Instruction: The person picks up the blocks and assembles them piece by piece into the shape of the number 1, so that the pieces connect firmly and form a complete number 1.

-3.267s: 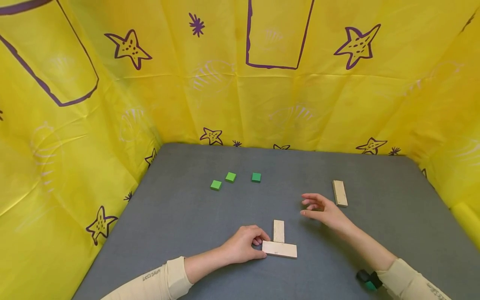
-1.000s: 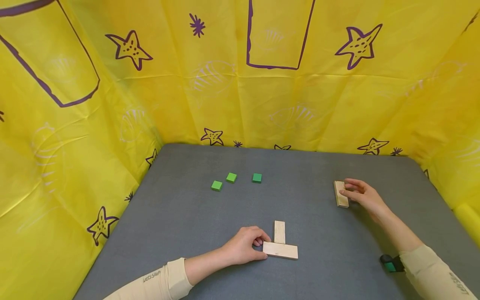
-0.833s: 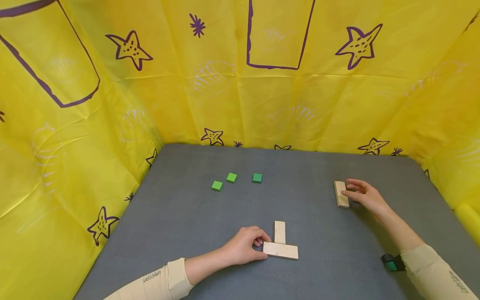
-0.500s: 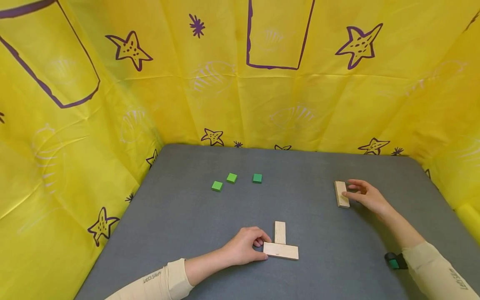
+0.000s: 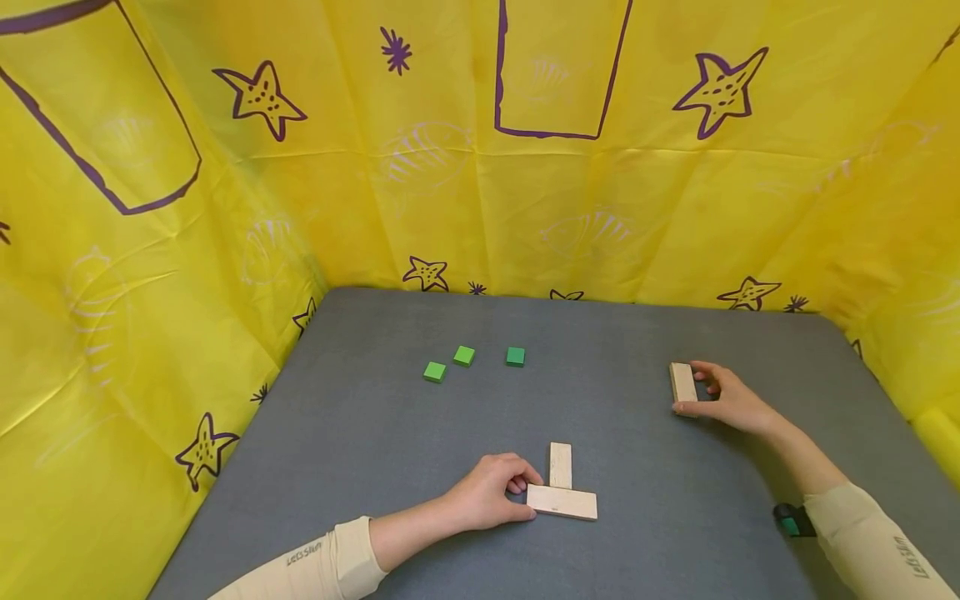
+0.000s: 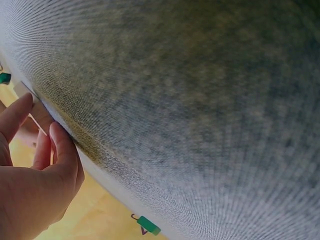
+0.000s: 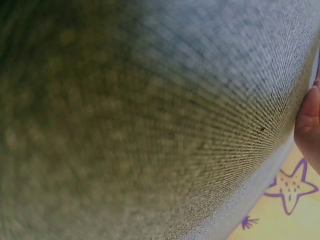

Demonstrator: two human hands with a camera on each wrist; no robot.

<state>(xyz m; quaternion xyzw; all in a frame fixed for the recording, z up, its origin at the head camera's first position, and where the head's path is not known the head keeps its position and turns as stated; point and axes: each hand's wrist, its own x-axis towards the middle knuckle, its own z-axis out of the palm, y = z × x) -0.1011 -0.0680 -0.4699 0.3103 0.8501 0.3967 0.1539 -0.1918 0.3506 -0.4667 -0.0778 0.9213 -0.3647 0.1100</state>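
Observation:
In the head view, my left hand (image 5: 491, 492) holds the left end of a flat wooden block (image 5: 562, 502) lying crosswise, thumb at its near edge and index finger at its far edge. A second wooden block (image 5: 560, 464) points away from it, its near end against the first one's far edge, forming an upside-down T. Farther right, my right hand (image 5: 731, 400) spans a third wooden block (image 5: 682, 382) lengthwise, thumb at the near end and fingertips by the far right end. The right wrist view shows only part of the right hand (image 7: 310, 120), at its right edge.
Two light green square tiles (image 5: 435, 372) and a darker green tile (image 5: 515, 357) lie toward the back of the grey table (image 5: 375, 442). Yellow cloth (image 5: 525, 217) with purple drawings rises around the back and sides. A dark strap with a green part (image 5: 791, 521) sits at the right wrist.
My right hand has moved right from mid-table to the far right block; its thumb has slid from the block's top to its near end. My left hand stays put.

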